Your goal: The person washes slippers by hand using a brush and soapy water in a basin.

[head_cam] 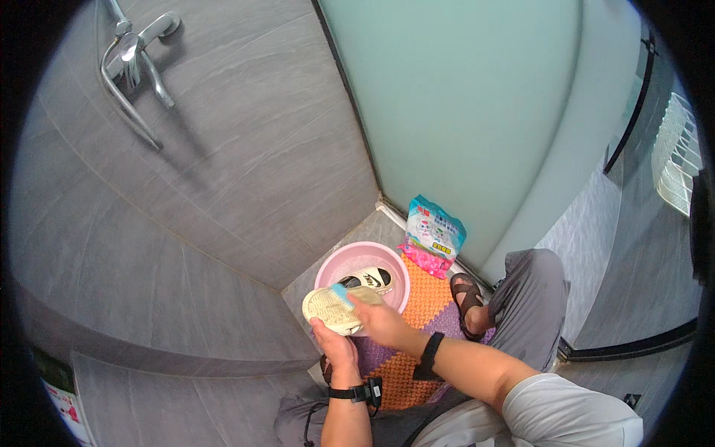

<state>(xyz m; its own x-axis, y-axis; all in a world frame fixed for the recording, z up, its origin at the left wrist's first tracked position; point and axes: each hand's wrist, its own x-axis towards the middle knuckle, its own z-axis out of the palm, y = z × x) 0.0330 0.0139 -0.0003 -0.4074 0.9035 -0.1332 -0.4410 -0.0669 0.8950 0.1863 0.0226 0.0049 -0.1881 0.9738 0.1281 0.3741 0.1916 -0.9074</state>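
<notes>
My left hand [336,343] grips a cream-coloured shoe [329,313] with its patterned sole turned up, over the near rim of a pink plastic basin [362,248]. In my right hand [382,321] is a brush [339,293] whose blue bristles touch the sole; my fingers hide most of it. Another shoe [373,278], cream and black with a Nike logo, lies inside the basin, where some water shows.
A blue, white and pink detergent bag [434,232] leans against the frosted glass panel [463,123]. An orange and purple woven mat [427,296] lies under my sandalled feet. Grey tiled walls meet behind the basin; a chrome shower mixer [131,50] hangs upper left.
</notes>
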